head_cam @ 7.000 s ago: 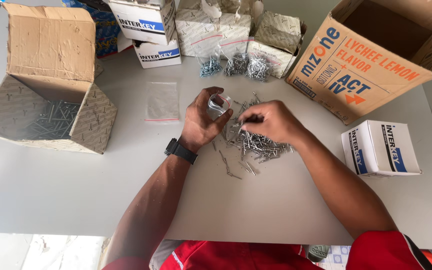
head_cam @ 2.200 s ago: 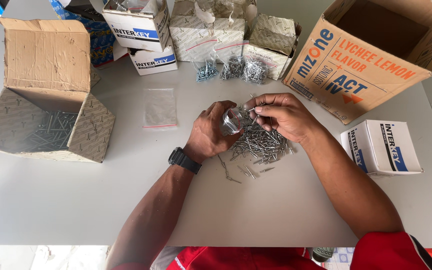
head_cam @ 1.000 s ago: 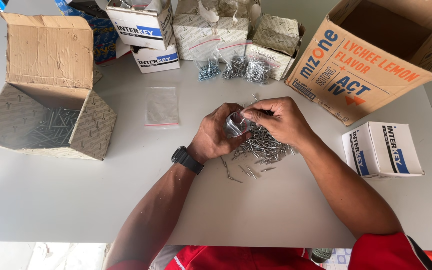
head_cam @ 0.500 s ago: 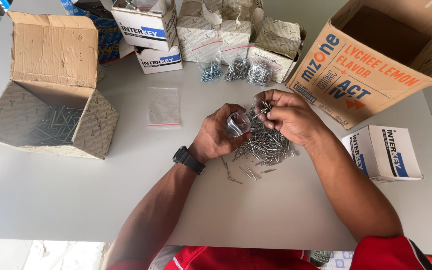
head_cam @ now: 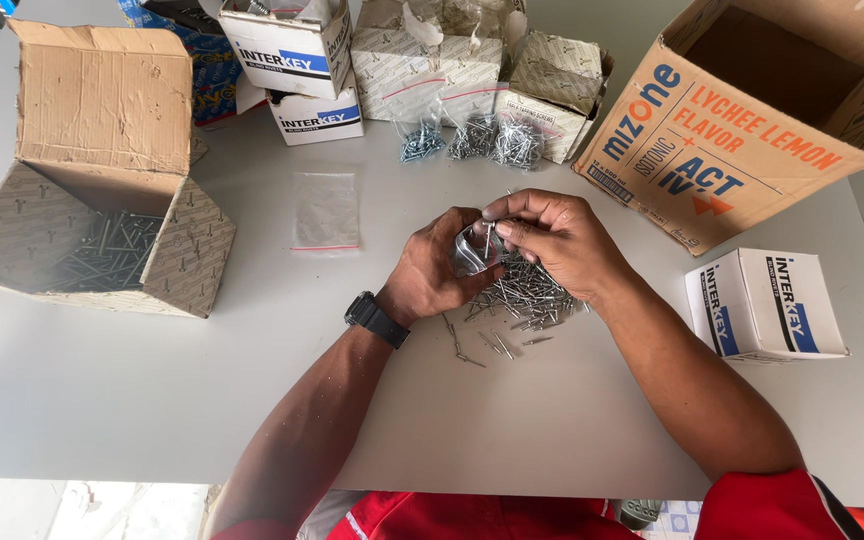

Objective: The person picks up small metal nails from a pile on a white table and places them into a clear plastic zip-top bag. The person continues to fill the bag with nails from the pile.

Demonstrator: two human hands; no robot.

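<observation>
Head view, only one. Left hand (head_cam: 439,268) holds a small clear plastic bag (head_cam: 471,250) just above the table (head_cam: 552,430), fingers curled and clamped on it, mouth of the bag facing the right hand. Black watch (head_cam: 376,319) on the left wrist. Right hand (head_cam: 555,238) sits right against the bag, thumb and fingertips pinched together on a few thin screws (head_cam: 489,236) at the bag's opening. Can't tell how many screws are in the pinch.

Directly under and just right of both hands: loose pile of grey screws (head_cam: 527,297) on the table, a few strays (head_cam: 482,345) scattered toward the person.

An empty flat clear bag (head_cam: 325,211) with a red seal strip lies on the table left of the hands, apart from them.

Far left: open brown carton (head_cam: 92,200) tipped on its side, flap up, more long screws (head_cam: 107,250) lying inside.

Back edge of the table: several small white-and-blue boxes (head_cam: 297,60) and patterned cardboard boxes (head_cam: 432,70), some torn open. In front of them, three filled bags of screws (head_cam: 472,140), side by side.

Right rear: large orange-printed carton (head_cam: 742,130), open top, tilted. Just in front of it, near the right forearm, a closed white-and-blue box (head_cam: 767,305).

Red sleeve (head_cam: 772,505) at bottom edge.
</observation>
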